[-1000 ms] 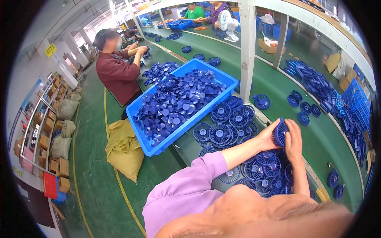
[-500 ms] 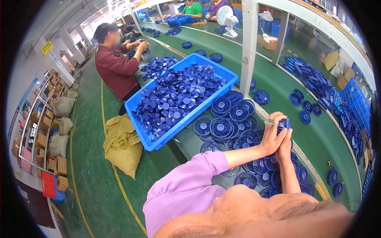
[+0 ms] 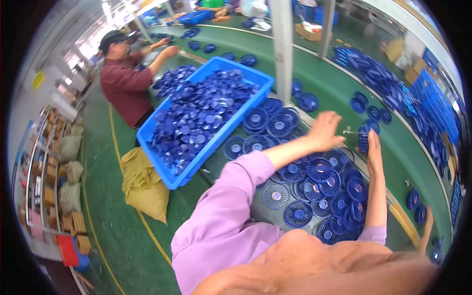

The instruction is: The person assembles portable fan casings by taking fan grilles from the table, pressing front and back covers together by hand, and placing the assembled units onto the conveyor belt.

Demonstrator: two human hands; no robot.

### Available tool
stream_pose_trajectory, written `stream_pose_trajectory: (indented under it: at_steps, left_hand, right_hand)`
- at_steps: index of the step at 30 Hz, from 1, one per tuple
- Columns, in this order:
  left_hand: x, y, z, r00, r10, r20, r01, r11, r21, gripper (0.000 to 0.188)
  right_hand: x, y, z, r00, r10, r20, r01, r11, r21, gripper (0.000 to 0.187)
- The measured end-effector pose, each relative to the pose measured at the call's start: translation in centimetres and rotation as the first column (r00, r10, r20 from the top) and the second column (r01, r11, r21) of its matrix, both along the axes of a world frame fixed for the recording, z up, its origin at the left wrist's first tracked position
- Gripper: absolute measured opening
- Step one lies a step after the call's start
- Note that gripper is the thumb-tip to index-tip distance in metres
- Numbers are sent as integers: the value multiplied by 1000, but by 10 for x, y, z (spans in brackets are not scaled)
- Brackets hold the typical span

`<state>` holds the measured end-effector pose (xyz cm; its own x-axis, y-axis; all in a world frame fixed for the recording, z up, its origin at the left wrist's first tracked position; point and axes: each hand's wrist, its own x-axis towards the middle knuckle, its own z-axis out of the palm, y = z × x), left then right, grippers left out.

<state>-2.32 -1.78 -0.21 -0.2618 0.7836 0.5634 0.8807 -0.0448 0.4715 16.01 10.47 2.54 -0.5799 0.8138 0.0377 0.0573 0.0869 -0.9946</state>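
My right hand (image 3: 373,151), over the edge of the green belt, grips a round blue slotted plastic cover (image 3: 363,141) turned edge-on. A thin, clear-looking pin (image 3: 348,131) sticks out of the cover's left side. My left hand (image 3: 324,132) is off the cover, to its left, with fingers apart and nothing in it. Below both hands lies a heap of round blue slotted covers (image 3: 320,169) on the worktable (image 3: 263,209), many overlapping. Further left, a light blue tray (image 3: 216,139) is filled with small blue plastic pieces with round discs (image 3: 199,123).
The green conveyor belt (image 3: 337,110) runs behind the heap, carrying scattered blue covers (image 3: 308,102). A white post (image 3: 282,54) rises by the tray. A co-worker in maroon (image 3: 125,81) works at far left; another person's forearm (image 3: 427,231) reaches in at right. A yellow-green sack (image 3: 147,182) sits on the floor.
My hands, together on the blue cover before, have parted. The left has let go and opened; the right has moved right with the cover. The view has shifted, and another person's forearm has appeared at right.
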Motion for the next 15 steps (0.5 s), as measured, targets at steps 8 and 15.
stream_pose_trajectory:
  at_steps: [8,15]
  left_hand:
    - [-91,20,-36,835,189,-516,-366,892,-266,17]
    - [-129,34,-15,969,169,-182,-168,986,22,16]
  right_hand:
    - [116,103,-80,609,-635,475,112,662,741,77]
    - [119,88,-78,507,-697,507,63,616,785,72]
